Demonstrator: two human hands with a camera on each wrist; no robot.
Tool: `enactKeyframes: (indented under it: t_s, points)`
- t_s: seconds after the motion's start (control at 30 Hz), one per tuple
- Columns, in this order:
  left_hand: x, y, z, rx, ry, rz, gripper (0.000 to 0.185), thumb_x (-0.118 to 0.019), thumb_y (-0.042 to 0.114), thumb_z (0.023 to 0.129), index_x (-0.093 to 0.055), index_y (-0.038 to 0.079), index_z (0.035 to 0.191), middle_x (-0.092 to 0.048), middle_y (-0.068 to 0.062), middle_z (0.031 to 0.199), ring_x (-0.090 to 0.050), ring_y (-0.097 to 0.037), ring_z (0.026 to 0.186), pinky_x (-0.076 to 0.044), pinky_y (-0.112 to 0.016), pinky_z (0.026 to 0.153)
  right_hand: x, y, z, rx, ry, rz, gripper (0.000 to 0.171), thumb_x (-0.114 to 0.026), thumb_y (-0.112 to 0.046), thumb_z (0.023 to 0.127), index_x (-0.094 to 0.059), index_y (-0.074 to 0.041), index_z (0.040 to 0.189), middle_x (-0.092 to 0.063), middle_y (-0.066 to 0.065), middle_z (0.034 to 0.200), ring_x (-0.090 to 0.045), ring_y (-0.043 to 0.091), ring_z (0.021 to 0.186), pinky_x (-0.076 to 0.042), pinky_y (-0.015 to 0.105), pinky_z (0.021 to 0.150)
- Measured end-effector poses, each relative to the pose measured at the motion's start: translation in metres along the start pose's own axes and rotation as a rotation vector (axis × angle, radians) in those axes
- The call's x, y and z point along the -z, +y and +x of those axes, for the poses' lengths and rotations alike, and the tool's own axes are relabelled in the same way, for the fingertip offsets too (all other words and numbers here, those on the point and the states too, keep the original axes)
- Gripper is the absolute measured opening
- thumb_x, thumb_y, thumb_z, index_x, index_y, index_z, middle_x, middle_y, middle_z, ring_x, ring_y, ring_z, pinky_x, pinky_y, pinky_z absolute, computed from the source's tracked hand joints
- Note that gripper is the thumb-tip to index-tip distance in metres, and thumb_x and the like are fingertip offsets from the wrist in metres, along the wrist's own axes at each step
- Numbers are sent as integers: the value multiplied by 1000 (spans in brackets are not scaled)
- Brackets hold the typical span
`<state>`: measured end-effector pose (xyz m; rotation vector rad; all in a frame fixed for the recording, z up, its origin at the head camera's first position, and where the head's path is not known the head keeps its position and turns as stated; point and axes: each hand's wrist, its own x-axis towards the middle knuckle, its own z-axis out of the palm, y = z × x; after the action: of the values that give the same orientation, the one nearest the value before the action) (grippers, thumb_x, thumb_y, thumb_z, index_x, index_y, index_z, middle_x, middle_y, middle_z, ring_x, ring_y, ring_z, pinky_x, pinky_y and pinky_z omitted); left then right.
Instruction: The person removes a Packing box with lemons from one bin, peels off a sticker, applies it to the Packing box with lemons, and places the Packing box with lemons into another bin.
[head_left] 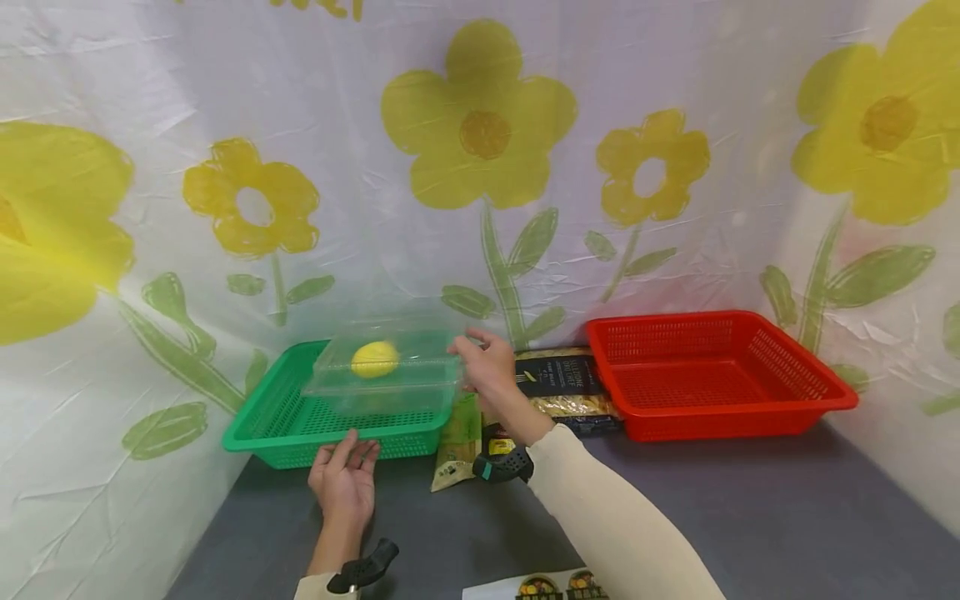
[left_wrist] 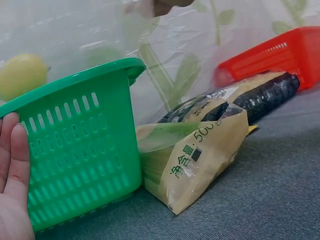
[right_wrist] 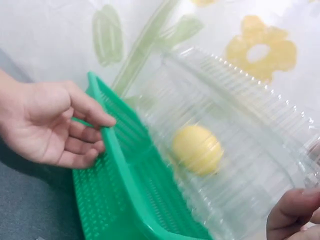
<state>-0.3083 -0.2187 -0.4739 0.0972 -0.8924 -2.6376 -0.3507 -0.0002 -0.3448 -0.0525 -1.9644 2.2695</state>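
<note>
A clear plastic box with a yellow lemon in it hangs over the green basket. My right hand grips the box by its right end; in the right wrist view its fingers show at the lower right. Below, my left hand holds the front rim of the basket, thumb on the rim and the other fingers against the outer wall. In the left wrist view, the lemon appears above the rim, and only part of the left hand is visible.
Right of the green basket lie a green-and-tan food bag and a dark pasta packet. A red basket stands farther right. A printed sheet lies at the table's front edge, and a flowered cloth hangs behind.
</note>
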Motion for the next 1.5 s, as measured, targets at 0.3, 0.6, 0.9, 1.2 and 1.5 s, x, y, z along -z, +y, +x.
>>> enactKeyframes:
  t_s: [0.3, 0.6, 0.9, 1.2, 1.5]
  points:
    - [3, 6, -2, -7, 5, 15, 17, -65, 6, 98, -51, 3, 90, -65, -11, 92, -70, -23, 77, -60, -35, 80, 34, -6, -15, -9, 41, 41, 55, -66, -15, 84, -61, -11, 139, -60, 11, 128, -22, 10, 45, -33, 27, 44]
    - [8, 15, -3, 8, 32, -23, 19, -66, 2, 97, -50, 2, 87, -67, -12, 85, -70, -25, 75, -60, -36, 77, 66, -9, -37, 10, 33, 104, 50, -64, -7, 83, -64, -13, 133, -65, 5, 86, -23, 10, 42, -27, 25, 40]
    - [3, 3, 0, -29, 5, 17, 19, -65, 5, 98, -49, 3, 89, -64, -11, 92, -69, -23, 77, -60, -34, 78, 112, -9, -57, -8, 9, 163, 51, -60, -6, 90, -57, -10, 140, -50, -1, 64, -24, 9, 40, -27, 20, 39]
    - [2, -2, 0, -39, -13, 30, 23, -66, 6, 98, -46, 3, 88, -63, -11, 92, -68, -23, 78, -59, -35, 79, 147, 2, -73, -18, 71, 85, 48, -59, -7, 91, -59, -11, 139, -62, 4, 99, -27, 10, 40, -30, 21, 38]
    - [1, -3, 0, -32, -8, -6, 20, -67, 5, 97, -48, 2, 89, -64, -11, 88, -69, -23, 77, -60, -34, 77, 172, 15, -88, -28, 100, 37, 45, -59, -5, 91, -60, -9, 135, -55, 0, 79, -31, 10, 40, -29, 20, 37]
